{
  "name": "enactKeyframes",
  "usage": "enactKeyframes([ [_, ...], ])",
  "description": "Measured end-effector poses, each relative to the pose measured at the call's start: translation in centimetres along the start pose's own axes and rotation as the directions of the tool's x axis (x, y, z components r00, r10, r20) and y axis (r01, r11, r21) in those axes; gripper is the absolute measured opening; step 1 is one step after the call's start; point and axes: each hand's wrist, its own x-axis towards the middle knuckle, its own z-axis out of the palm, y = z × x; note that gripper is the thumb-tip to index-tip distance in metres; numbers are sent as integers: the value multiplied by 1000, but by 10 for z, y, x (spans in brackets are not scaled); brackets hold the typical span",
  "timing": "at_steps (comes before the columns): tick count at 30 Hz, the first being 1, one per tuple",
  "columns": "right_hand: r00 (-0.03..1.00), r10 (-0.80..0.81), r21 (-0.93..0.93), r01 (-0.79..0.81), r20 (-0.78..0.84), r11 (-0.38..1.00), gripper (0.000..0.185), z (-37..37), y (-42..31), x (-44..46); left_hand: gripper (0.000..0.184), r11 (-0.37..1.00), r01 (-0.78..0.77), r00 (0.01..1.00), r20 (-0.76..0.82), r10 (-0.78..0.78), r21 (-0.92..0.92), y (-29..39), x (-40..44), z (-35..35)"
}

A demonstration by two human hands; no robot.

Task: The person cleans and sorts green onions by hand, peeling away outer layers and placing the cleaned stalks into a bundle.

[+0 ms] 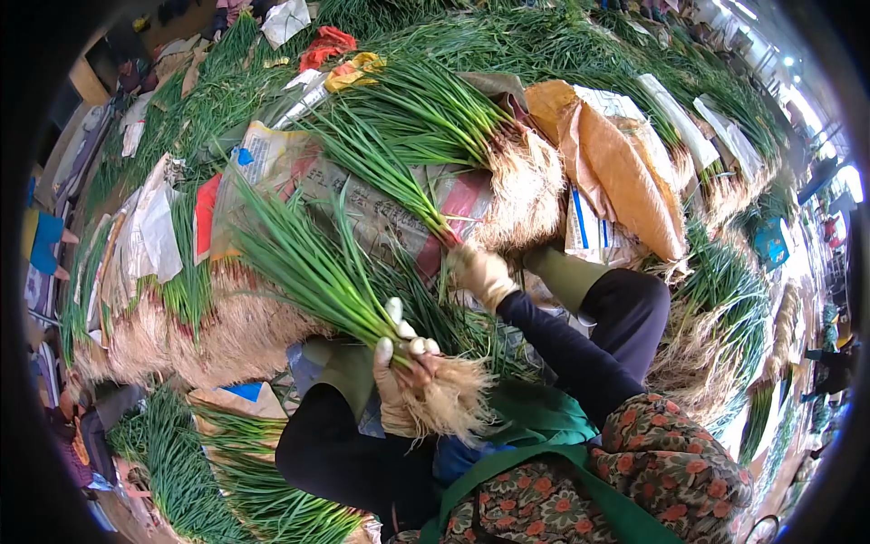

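My left hand (399, 376), in a pale glove, is wrapped round a bunch of green onions (331, 281) above my lap; its leaves point up and left, its pale roots hang to the right. Gloved too, my right hand (482, 274) closes on the base of a thinner bunch (390, 181) whose leaves run up and left. Just beyond that hand lies a large pile of green onions (530, 186) with thick roots, on a printed sack (353, 204).
Rooted bundles (227, 326) lie at the left, more (698, 354) at the right. An orange-brown sack (625, 172) covers some at the upper right. Green onions (190, 462) lie at the lower left. People's limbs (104, 426) show at the left edge.
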Motion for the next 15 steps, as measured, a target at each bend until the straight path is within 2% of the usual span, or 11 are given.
enactKeyframes([
  [2,992,3,-26,-6,-128,1000,39,-28,-8,25,30,982,113,993,-4,-114,153,3,8,-30],
  [3,998,-55,-189,47,-38,981,39,-20,4,37,27,995,101,977,-189,-103,-19,-8,7,-19],
  [4,993,-99,-340,114,62,934,38,-17,5,43,28,997,61,961,-273,-46,47,-13,8,-19],
  [5,985,-163,-381,171,54,908,35,-11,8,42,32,985,73,956,-291,-24,159,-13,11,-25],
  [7,991,-114,-338,133,76,932,31,-33,-25,6,39,953,87,940,-340,18,291,-16,9,-22],
  [8,992,-87,-315,110,87,943,28,-40,-39,-15,41,943,93,932,-361,30,319,-18,11,-10],
  [9,970,-172,-232,210,174,950,29,-40,-41,-38,43,943,63,963,-267,28,327,-20,17,-21],
  [10,932,-258,-140,300,254,944,32,-37,-37,-63,44,878,157,965,-261,-38,451,-14,15,-31],
  [12,820,-421,-49,475,387,879,43,-28,-24,-97,46,886,140,966,-256,-25,441,-18,15,-28],
  [13,790,-349,61,370,504,927,36,-40,-28,-101,44,905,142,960,-280,-27,402,-19,14,-31],
  [15,836,-278,353,109,473,929,40,-18,5,-76,42,936,142,946,-323,-32,321,-22,14,-38],
])
